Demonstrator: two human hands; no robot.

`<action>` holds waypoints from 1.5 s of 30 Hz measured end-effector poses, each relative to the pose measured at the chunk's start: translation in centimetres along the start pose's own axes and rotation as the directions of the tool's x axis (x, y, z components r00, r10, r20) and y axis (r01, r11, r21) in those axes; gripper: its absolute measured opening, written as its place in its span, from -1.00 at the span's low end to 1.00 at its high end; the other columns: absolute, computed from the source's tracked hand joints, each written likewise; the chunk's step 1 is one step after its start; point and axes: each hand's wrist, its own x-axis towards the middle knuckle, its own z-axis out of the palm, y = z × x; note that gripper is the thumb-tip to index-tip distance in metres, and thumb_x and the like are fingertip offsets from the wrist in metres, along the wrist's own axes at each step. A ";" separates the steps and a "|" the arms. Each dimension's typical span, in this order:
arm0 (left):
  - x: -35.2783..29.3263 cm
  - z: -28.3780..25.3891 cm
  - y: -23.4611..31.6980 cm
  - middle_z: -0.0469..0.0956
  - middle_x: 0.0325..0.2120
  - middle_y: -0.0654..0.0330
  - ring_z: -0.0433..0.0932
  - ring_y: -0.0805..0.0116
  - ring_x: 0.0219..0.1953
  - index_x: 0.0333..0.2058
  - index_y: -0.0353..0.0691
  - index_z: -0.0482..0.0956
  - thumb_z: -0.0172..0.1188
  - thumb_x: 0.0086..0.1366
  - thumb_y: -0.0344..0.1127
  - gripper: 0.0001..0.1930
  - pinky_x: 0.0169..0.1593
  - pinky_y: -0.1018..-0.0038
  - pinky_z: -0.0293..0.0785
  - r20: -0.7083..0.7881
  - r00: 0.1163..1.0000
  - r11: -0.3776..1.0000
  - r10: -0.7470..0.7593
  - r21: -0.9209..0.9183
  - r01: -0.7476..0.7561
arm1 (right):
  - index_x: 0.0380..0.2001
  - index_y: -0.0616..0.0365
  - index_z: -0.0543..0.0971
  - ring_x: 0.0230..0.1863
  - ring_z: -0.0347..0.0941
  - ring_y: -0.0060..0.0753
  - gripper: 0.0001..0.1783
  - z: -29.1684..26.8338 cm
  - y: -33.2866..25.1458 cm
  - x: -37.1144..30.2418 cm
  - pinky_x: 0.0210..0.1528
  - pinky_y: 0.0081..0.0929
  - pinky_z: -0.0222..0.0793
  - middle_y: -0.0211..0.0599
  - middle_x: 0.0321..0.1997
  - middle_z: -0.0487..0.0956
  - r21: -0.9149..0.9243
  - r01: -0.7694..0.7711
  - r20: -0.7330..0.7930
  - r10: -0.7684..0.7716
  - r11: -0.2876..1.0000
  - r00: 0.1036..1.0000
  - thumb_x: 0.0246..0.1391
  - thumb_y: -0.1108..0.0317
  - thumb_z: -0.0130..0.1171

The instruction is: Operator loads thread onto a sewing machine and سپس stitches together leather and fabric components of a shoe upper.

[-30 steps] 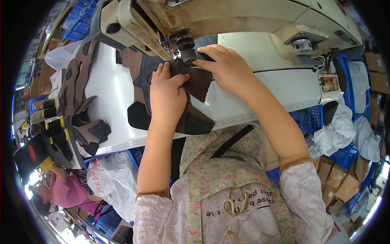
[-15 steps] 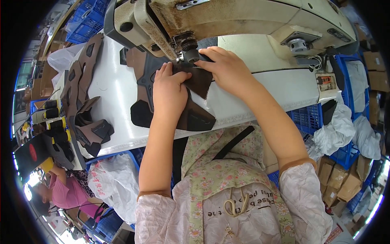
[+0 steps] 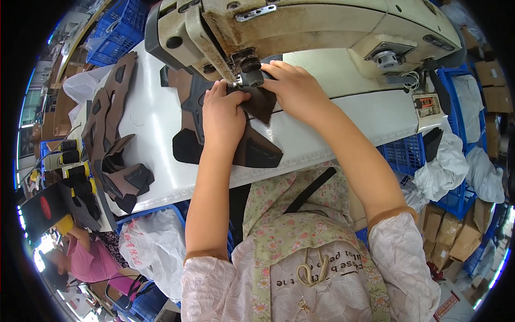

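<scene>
Under the head of a beige sewing machine (image 3: 300,27) lies a dark brown and black cut-out piece (image 3: 252,150) that looks like a shoe upper. Its pointed brown flap (image 3: 262,106) sticks out toward me, just in front of the machine's presser area (image 3: 250,78). My left hand (image 3: 224,110) rests on the piece to the left of the flap, fingers stretched forward and thumb out to the side. Beside the flap's right edge, my right hand (image 3: 294,88) reaches forward with thumb and fingers apart. The needle point and the right fingertips are partly hidden by the machine head.
Several similar brown pieces (image 3: 110,115) lie stacked at the left of the white table (image 3: 161,155). Thread spools (image 3: 78,172) stand farther left, near a person in pink (image 3: 91,260). Blue crates (image 3: 405,153), white bags (image 3: 442,166) and cardboard boxes (image 3: 448,231) are at the right.
The flap's tip has come slightly closer to the presser area, with both hands staying on or beside the piece. The whole view has shifted a little.
</scene>
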 end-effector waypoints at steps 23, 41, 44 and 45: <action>0.6 0.5 -1.7 0.49 -0.07 -0.03 0.40 -0.13 0.02 -0.37 -0.16 0.72 0.11 -0.08 -0.57 -0.70 0.18 -0.07 0.24 -0.070 0.992 0.977 0.107 -0.180 -0.118 | 0.03 0.19 0.51 0.13 0.39 0.06 -0.58 2.2 7.0 9.2 0.21 -0.18 0.26 0.04 0.10 0.50 0.644 -0.380 -0.147 0.595 0.664 0.791 0.09 0.32 0.09; 3.5 -2.9 -6.1 0.59 -0.27 0.10 0.45 0.00 -0.15 -0.45 -0.13 0.74 0.03 -0.19 -0.63 -0.63 -0.05 0.24 0.39 0.089 0.935 0.897 0.343 -0.326 -0.298 | -0.04 0.13 0.55 0.10 0.39 0.10 -0.65 -1.9 9.9 1.0 0.14 -0.10 0.30 0.04 0.01 0.53 -0.231 -0.305 0.056 0.326 0.924 0.944 0.12 0.27 0.07; 4.5 -3.1 -6.8 0.60 -0.31 0.14 0.44 0.02 -0.14 -0.46 -0.11 0.75 0.02 -0.20 -0.64 -0.62 -0.04 0.30 0.39 0.165 0.918 0.897 0.362 -0.329 -0.294 | -0.05 -0.03 0.59 -0.12 0.51 0.04 -0.67 -3.2 9.3 -1.4 -0.05 -0.12 0.43 -0.07 -0.13 0.60 -0.099 -0.364 0.137 0.375 0.926 0.917 0.10 0.32 0.09; 4.7 -3.1 -7.0 0.60 -0.31 0.14 0.44 0.03 -0.14 -0.46 -0.11 0.75 0.03 -0.20 -0.64 -0.61 -0.04 0.31 0.39 0.177 0.909 0.895 0.378 -0.319 -0.311 | -0.03 -0.08 0.60 -0.19 0.54 0.02 -0.66 -3.9 8.4 -1.6 -0.12 -0.13 0.46 -0.11 -0.17 0.61 0.032 -0.357 0.172 0.346 0.934 0.922 0.10 0.35 0.09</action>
